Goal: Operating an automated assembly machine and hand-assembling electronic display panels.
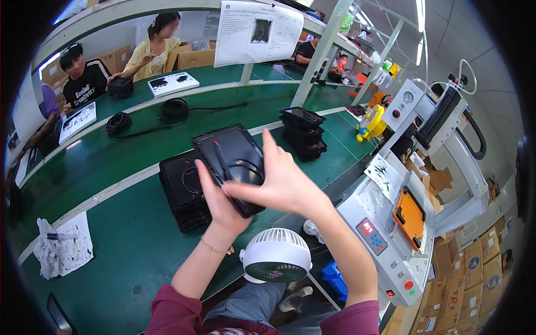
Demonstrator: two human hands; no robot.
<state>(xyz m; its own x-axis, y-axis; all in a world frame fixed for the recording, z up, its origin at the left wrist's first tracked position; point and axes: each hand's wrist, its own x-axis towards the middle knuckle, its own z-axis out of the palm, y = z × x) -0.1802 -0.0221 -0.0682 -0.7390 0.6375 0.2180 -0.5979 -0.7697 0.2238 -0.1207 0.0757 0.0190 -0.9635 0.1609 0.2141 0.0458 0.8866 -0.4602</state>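
Observation:
Above the green bench I hold a flat black rectangular casing [233,146], tilted, with a thin dark cable and a red-tipped wire on its face. My left hand [223,211] grips its lower left side, the thumb along the edge. At the right edge, my right hand [282,184] has its thumb across the face and its fingers upright along the side; some fingers are hidden. Just behind and to the left stands a stack of similar black casings [181,192], a looped wire on the top one. Another black stack [304,134] stands farther right.
A white fan [276,254] stands close below my hands. To the right is a bench press [385,223] with an orange plate [410,218]. Crumpled paper [64,245] lies at left. Cable coils [174,109] lie beyond a pale rail; people sit across.

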